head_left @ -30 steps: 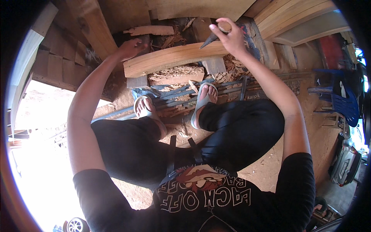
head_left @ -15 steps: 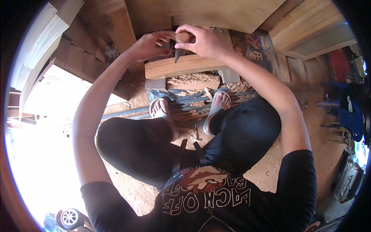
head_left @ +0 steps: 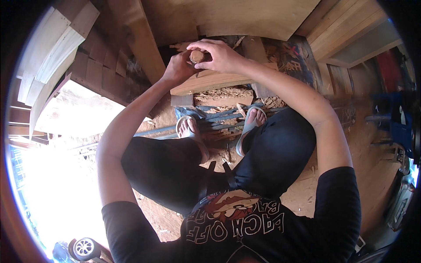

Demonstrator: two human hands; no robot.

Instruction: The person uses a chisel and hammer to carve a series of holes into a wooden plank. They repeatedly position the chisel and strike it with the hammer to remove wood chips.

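Both my hands meet over a pale wooden plank [head_left: 210, 81] that lies across in front of my feet. My left hand [head_left: 177, 69] grips the shaft of a wood-handled tool just above the plank. My right hand [head_left: 219, 55] is curled over the tool's round wooden handle end [head_left: 196, 56]. The tool's blade is hidden behind my fingers. The plank rests on wood blocks [head_left: 221, 98] with chips under it.
I sit with knees bent, feet in sandals [head_left: 250, 127] on metal bars [head_left: 219, 120] strewn with wood chips. Boards and planks [head_left: 136, 39] lean at the back and left. A large plywood sheet [head_left: 245, 17] lies beyond. A blue object [head_left: 392, 118] stands at the right on the dirt floor.
My right hand has come in from the right with the tool and joined my left hand on its handle over the plank's left part. My view has shifted, so the plank sits lower in frame.
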